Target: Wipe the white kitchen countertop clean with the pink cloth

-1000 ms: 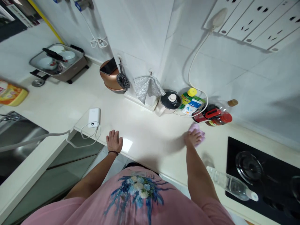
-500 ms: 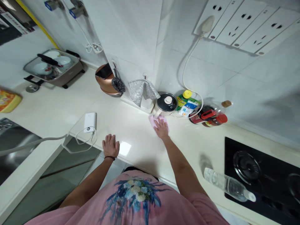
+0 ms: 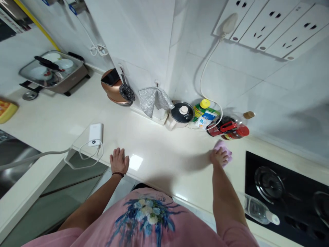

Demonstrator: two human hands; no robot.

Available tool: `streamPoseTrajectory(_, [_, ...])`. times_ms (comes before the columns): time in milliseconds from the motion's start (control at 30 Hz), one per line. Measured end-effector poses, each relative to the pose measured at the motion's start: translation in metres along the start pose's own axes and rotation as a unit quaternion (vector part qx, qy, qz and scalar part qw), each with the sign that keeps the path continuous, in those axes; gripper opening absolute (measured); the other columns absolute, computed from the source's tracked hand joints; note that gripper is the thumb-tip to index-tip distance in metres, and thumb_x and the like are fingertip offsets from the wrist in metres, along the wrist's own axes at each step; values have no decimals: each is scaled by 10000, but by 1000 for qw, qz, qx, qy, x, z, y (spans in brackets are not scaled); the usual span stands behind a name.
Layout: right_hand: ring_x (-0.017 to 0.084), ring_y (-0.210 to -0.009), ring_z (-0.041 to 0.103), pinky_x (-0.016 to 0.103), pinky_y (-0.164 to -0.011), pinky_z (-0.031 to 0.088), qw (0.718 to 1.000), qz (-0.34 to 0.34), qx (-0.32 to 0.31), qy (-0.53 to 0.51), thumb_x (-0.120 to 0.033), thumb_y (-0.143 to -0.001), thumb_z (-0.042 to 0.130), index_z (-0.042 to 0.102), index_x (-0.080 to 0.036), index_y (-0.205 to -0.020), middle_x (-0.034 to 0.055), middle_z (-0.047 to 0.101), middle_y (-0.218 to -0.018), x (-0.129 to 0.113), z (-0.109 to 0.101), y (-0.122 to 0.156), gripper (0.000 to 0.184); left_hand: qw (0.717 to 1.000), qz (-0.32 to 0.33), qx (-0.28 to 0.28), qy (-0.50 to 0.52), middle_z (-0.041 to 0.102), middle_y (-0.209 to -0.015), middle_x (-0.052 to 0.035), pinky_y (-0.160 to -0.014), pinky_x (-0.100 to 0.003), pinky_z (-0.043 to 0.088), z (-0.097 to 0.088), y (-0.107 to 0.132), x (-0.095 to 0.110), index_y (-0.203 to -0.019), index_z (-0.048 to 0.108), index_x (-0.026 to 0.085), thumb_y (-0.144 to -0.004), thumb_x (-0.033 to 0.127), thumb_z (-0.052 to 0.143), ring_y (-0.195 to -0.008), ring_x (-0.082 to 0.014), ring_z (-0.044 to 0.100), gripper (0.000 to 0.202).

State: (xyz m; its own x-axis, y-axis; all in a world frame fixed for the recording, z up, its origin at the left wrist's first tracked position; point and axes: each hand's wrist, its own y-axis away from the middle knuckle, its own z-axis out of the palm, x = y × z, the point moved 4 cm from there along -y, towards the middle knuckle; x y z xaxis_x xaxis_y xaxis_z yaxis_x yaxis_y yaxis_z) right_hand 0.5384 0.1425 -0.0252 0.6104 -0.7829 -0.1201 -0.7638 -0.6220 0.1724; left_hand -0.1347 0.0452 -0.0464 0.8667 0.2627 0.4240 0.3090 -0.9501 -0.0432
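Right hand (image 3: 219, 156) palm down on a pink cloth (image 3: 225, 149), fingers laid over it and not curled round it, as far as the blur lets on. Cloth flat on the pale countertop (image 3: 164, 154), right of the black-lidded pot (image 3: 182, 114) and nearer the counter's front edge than it. Left hand (image 3: 119, 160) released, spread flat on the bare counter at its front edge, left of the pot and well apart from it, a dark band at the wrist.

Outward from there, all placed by the pot:
- Just right of it, touching or nearly so, a yellow-capped bottle (image 3: 204, 104) behind a blue and white packet (image 3: 203, 120).
- Further right, red-capped bottles (image 3: 232, 129) lying on their sides, just behind the cloth; beyond them a cork-stoppered bottle (image 3: 248, 115).
- Far right and nearer the front, a black hob (image 3: 282, 185), with a clear plastic bottle (image 3: 258, 210) lying at its near left edge.
- Just left of the pot, a silvery cloth (image 3: 154, 99) hung on the wall; past that a wire scrubber (image 3: 126, 92) and a copper pan (image 3: 111, 90).
- Left and forward, a white power bank (image 3: 95, 134) with a looped cable (image 3: 86, 157).
- Far left, a glass-lidded cooker (image 3: 51, 70).
- Above, wall sockets (image 3: 272, 24), one white plug (image 3: 229, 23) in, its cord running down towards the pot.
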Motion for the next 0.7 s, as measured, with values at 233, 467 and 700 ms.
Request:
streamPoseTrajectory(233, [307,-1338,636,579,-1120,560,952,-305,-4,42,-480,-1029,687,613,-224,-1480,133,610,-1533,-151,19,58,524,1000,-10,0,-3,424,-1733,-213,-1359,-610,96,-2,-1,3,-1636,509,128,-1041,427,432,-1674,-354,259,671])
streamPoseTrajectory(467, [339,-1519,490,619,-1258,409,935,-347,-34,54,-502,-1055,615,573,-255,-1558,130,508,-1676,-159,21,58,563,1000,-6,-1,-10,417,-1735,-216,-1361,-610,100,-4,0,2,-1646,493,133,-1056,425,425,-1677,-355,245,661])
streamPoseTrajectory(700, [337,-1696,175,611,-1331,207,978,-190,-71,53,-477,-1105,250,306,-236,-1749,128,223,-1844,-39,6,1,690,1000,3,-2,-14,407,-1735,-227,-1357,-625,117,-3,-1,1,-1631,496,124,-1070,443,409,-1674,-363,250,651])
